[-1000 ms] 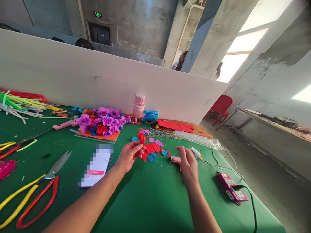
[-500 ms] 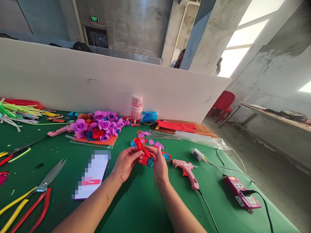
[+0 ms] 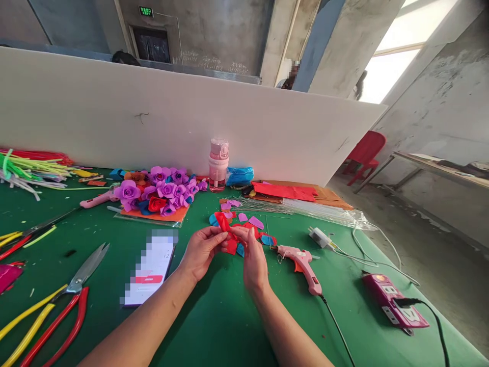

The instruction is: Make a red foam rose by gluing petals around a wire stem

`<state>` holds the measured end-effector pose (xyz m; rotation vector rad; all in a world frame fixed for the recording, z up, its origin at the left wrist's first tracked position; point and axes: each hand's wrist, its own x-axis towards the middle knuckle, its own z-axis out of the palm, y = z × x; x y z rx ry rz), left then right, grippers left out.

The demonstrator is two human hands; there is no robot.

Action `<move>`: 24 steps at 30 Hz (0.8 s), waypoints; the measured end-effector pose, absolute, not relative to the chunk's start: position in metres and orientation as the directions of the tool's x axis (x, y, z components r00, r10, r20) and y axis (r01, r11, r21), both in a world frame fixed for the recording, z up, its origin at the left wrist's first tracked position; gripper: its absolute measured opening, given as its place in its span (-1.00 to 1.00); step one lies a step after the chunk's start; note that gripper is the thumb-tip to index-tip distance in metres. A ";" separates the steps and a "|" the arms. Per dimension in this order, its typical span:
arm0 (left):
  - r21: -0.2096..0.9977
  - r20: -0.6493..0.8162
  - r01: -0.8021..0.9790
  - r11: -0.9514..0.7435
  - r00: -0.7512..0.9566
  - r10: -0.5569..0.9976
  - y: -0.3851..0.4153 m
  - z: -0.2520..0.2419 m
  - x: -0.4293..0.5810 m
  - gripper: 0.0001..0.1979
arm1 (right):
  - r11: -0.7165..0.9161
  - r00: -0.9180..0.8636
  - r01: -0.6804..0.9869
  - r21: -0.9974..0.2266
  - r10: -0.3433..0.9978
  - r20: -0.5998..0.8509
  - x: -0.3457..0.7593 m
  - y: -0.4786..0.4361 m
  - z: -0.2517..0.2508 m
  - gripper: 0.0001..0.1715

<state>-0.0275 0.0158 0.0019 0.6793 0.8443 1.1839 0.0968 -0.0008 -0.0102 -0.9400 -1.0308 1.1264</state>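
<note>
Smooth green tabletop [image 3: 229, 316] spreads beneath the pink plastic glue gun [image 3: 300, 261]. Left of the gun, the left hand [image 3: 201, 250] pinches a curled red petal-shaped piece [image 3: 221, 220]; the right hand [image 3: 255, 262] meets it, gripping or not I cannot tell. Shaping seems under way; next calls for steady pressure. Beyond the gun, leftward, lie ruffled purple roses [image 3: 167, 189].

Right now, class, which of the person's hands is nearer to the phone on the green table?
Left. The left hand is just beyond the phone's right side; the right hand is farther to the right, past the left hand.
</note>
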 end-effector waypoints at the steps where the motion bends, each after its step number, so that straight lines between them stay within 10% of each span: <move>1: 0.825 -0.204 -0.506 0.253 0.151 0.967 0.016 0.002 -0.027 -0.75 | 0.191 0.119 -0.235 -0.953 0.979 0.166 0.097 -0.001 -0.010 -0.43; 24: 0.911 -0.164 -0.385 0.147 -0.012 0.986 0.014 0.009 -0.023 -0.73 | 0.501 -0.019 0.520 -0.692 0.817 0.577 0.095 -0.016 0.000 -0.52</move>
